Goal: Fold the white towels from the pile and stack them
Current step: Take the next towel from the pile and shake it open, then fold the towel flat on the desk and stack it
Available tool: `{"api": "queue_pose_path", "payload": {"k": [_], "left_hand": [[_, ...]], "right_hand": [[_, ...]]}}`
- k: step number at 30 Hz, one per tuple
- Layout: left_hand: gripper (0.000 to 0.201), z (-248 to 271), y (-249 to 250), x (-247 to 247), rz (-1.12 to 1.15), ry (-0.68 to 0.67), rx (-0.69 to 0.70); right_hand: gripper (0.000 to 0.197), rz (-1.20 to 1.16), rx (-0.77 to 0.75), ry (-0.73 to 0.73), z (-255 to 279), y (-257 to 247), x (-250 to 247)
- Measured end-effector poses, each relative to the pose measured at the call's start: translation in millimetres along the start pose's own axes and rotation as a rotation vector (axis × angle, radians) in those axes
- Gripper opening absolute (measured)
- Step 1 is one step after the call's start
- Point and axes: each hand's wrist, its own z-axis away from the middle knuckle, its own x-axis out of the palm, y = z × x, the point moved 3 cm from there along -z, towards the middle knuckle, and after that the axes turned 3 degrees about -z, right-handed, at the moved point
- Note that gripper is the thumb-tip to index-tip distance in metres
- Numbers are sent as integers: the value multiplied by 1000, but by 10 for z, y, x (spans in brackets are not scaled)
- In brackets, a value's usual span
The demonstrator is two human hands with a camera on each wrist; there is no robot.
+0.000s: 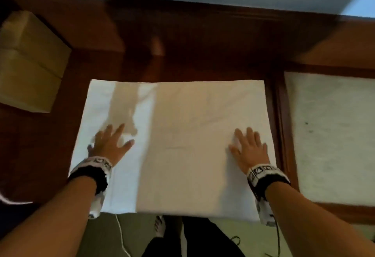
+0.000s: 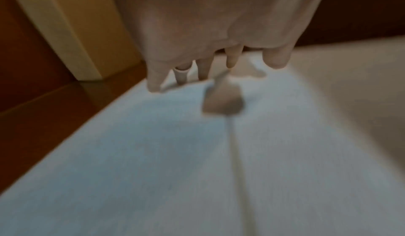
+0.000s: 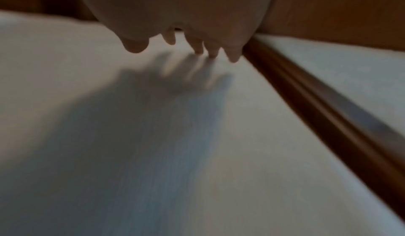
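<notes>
A white towel (image 1: pixel 178 135) lies spread flat on the dark wooden table, its near edge at the table's front. My left hand (image 1: pixel 110 145) lies on its left part with straight, spread fingers. My right hand (image 1: pixel 248 147) lies the same way on its right part, near the towel's right edge. In the left wrist view the left hand (image 2: pixel 210 66) hovers with fingers extended just over the towel (image 2: pixel 153 170). The right wrist view shows the right hand (image 3: pixel 186 47) with straight fingers above the towel (image 3: pixel 153 153). Neither hand holds anything.
A cardboard box (image 1: pixel 28 64) stands at the table's left (image 2: pixel 87 31). A second white cloth (image 1: pixel 334 135) lies to the right beyond a wooden ridge (image 1: pixel 282 125) (image 3: pixel 328 101). The table's far half (image 1: pixel 192 39) is bare wood. Cables hang below the front edge.
</notes>
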Motion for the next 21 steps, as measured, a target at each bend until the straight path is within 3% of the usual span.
{"api": "queue_pose_path", "payload": {"k": [2, 4, 10, 13, 16, 21], "left_hand": [[84, 50, -116, 278, -199, -50, 1], [84, 4, -118, 281, -210, -35, -1], [85, -762, 97, -214, -267, 59, 105], [86, -1014, 193, -453, -199, 30, 159], [86, -888, 214, -468, -177, 20, 151], [83, -157, -52, 135, -278, -38, 137]], "right_hand": [[70, 61, 60, -70, 121, 90, 243], [72, 93, 56, -53, 136, 97, 273], [75, 136, -10, -9, -438, -24, -84], [76, 102, 1, -26, -772, -85, -316], [76, 70, 28, -64, -785, -152, -395], [70, 90, 37, -70, 20, -152, 115]]}}
